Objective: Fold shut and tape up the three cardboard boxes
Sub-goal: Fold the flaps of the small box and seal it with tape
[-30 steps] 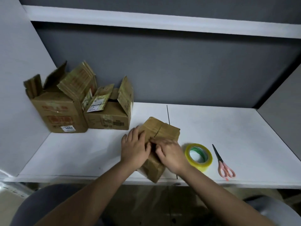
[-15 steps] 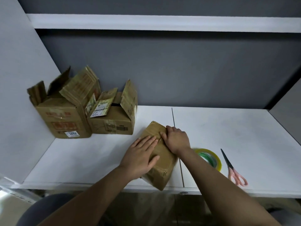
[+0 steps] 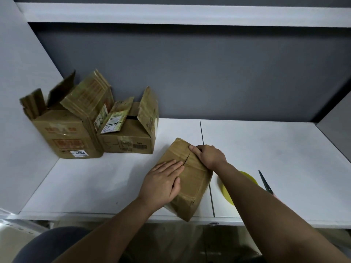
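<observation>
We press the box shut at the shelf's front edge, left hand flat, right hand with fingers bent over the far flap. The tape lies just right, nearer our right hand.

A packing or storage bay, by the look of it: a plain white shelf board serves as the work surface; above it runs a second white shelf against a bare grey back panel; worn cardboard boxes with shipping labels stand at its left end.
</observation>
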`<state>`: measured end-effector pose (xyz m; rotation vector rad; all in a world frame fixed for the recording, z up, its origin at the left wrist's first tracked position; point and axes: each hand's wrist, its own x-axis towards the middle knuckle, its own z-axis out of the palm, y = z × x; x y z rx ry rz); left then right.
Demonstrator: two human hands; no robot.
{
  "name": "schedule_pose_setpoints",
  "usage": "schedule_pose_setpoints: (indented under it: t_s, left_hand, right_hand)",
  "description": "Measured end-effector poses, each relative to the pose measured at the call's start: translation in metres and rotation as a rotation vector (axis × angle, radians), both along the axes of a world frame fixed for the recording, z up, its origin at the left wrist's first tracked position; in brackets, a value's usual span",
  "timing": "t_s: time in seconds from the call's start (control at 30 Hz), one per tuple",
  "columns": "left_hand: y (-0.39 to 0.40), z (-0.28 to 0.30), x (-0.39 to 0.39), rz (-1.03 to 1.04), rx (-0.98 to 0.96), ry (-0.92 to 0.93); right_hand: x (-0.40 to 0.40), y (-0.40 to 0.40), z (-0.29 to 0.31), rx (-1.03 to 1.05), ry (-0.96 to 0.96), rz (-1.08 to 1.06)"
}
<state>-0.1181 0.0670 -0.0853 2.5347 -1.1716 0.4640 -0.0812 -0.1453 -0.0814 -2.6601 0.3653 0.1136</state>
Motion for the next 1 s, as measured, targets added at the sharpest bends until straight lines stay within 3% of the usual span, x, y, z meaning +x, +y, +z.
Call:
schedule_pose_setpoints:
  t_s: [0.23,0.37,0.47,0.57,0.7,0.8,0.9,1.0]
  left_hand:
    - [0.003,0.004,-0.002,0.019,0.1,0.06]
    - [0.024,0.013,0.018,-0.023,0.247,0.005]
    - [0.035,0.022,0.026,0.225,0.293,0.006]
    - [0.024,0.026,0.013,0.479,0.217,0.094]
    - [0.004,0.016,-0.019,0.523,0.041,0.354]
    - [-0.008,0.007,-0.032,0.56,-0.019,0.413]
    - [-0.018,0.003,-0.036,0.602,-0.244,0.454]
    - [-0.015,-0.003,-0.033,0.452,-0.336,0.461]
  right_hand:
    - [-0.005,0.006,0.005,0.057,0.04,-0.091]
    - [-0.019,0.001,0.01,0.212,0.155,-0.156]
    - [-0.038,-0.002,0.016,0.221,0.185,-0.154]
    - [-0.062,0.002,0.019,0.342,0.175,-0.156]
    - [-0.085,0.008,0.02,0.478,0.197,-0.179]
    - [-0.093,0.003,0.025,0.561,0.29,-0.206]
    - [-0.089,-0.01,0.025,0.393,0.104,-0.137]
    - [-0.079,-0.015,0.032,0.651,-0.013,-0.02]
